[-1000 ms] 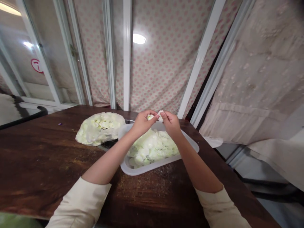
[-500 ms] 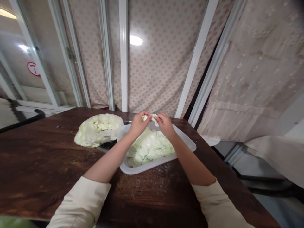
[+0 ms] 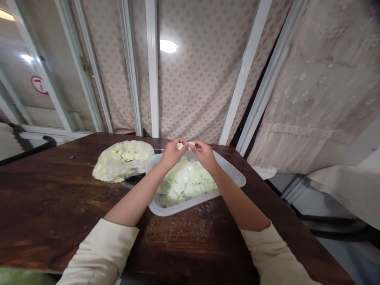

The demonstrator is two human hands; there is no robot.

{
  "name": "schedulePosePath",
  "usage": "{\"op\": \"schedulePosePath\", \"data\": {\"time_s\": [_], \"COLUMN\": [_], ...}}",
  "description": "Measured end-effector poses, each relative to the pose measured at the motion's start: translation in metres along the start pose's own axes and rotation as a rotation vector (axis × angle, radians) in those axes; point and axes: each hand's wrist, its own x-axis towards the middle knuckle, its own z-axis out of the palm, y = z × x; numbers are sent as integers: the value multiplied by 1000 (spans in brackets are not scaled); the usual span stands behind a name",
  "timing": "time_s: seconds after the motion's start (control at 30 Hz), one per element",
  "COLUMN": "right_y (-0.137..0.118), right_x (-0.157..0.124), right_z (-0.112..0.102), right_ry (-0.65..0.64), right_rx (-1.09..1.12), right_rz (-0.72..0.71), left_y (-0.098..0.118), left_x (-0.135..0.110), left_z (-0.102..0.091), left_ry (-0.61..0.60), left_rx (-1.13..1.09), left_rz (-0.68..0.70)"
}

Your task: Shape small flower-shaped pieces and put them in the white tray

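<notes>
My left hand [image 3: 173,153] and my right hand [image 3: 204,155] meet above the far side of a white plastic tray [image 3: 190,204]. Their fingertips pinch a small white-green crumbly piece [image 3: 184,145], partly hidden by my fingers. Below them, a heap of the same pale crumbly material [image 3: 185,182] fills much of the tray. To the left of the tray, a larger pale green lump [image 3: 121,160] lies on the table, apparently under clear plastic film. Cream sleeves [image 3: 101,253] cover my forearms up to just below the elbows.
The tray and lump stand on a dark wooden table [image 3: 59,190], with pale crumbs near the tray's front. A pink-dotted curtain [image 3: 190,79] hangs behind white frames. A glass door [image 3: 50,79] stands at left, and a grey cloth [image 3: 320,87] hangs at right.
My hands have drawn closer together, and less of the small piece shows between my fingers. The view has shifted slightly. The tray and the lump have stayed in place on the table.
</notes>
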Motion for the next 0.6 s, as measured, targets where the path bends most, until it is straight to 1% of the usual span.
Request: {"op": "schedulePosePath", "data": {"time_s": [0.13,0.27,0.43,0.6], "right_y": [1,1,-7,-10], "right_x": [2,1,0,-1], "right_z": [-2,-3,-3,-2], "right_ry": [31,32,9,4], "right_rx": [-26,-43,-93,-70], "right_rz": [-35,0,25,79], "left_y": [0,-2,-3,0], "left_x": [0,0,0,0], "left_z": [1,2,2,1], "left_ry": [-33,-79,-89,-96], "left_rx": [-1,-12,24,57], "left_rz": [0,7,-15,-56]}}
